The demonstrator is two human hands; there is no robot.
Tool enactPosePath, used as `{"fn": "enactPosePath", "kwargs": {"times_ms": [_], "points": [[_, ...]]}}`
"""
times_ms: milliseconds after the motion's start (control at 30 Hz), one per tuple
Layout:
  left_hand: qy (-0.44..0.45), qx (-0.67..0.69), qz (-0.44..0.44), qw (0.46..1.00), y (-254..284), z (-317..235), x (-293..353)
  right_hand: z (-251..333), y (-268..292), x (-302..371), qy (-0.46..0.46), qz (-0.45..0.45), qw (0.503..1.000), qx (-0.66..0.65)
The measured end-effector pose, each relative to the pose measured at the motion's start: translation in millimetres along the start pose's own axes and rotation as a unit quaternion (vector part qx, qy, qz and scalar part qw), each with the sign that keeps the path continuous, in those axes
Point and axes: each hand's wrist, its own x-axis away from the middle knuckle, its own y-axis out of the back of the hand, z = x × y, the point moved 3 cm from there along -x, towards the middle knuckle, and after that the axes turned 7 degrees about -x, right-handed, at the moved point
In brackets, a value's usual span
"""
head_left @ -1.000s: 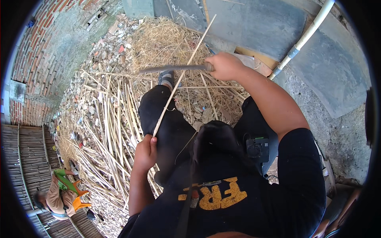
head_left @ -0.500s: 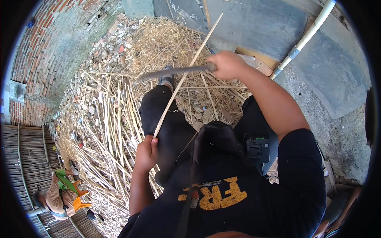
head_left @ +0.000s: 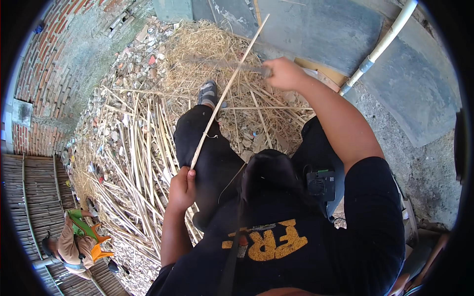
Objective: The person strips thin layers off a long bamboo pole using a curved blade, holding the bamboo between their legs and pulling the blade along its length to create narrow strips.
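My left hand [head_left: 182,189] is closed around the lower end of a long, pale bamboo strip [head_left: 215,112], which slants up and away to the right over my thigh. A thin curled shaving clings to the strip partway along. In my right hand [head_left: 285,74] is the handle of a machete [head_left: 224,63]. Its long dark blade is blurred by motion and points left, crossing the upper part of the strip; whether it touches the strip I cannot tell.
Many split bamboo strips [head_left: 140,163] lie over rubble at my left. Dry shavings [head_left: 197,47] are heaped ahead. Grey panels [head_left: 316,29] and a pale pole [head_left: 380,47] lean at the right. Another person [head_left: 74,241] sits on an orange chair [head_left: 100,245] at far left.
The machete and my right hand have moved farther up along the strip, away from my body. The strip's far end has shifted slightly left; my left hand stays in place.
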Motion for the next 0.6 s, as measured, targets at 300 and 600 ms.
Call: {"fn": "enactPosePath", "kwargs": {"times_ms": [300, 600], "points": [[0.005, -0.025, 0.003, 1.0, 1, 0, 2, 47, -9, 24, 0.081, 0.072, 0.984, 0.143], [0.012, -0.038, 0.009, 0.999, 1, 4, 3, -10, 13, -1, -0.034, -0.026, 0.998, 0.039]]}}
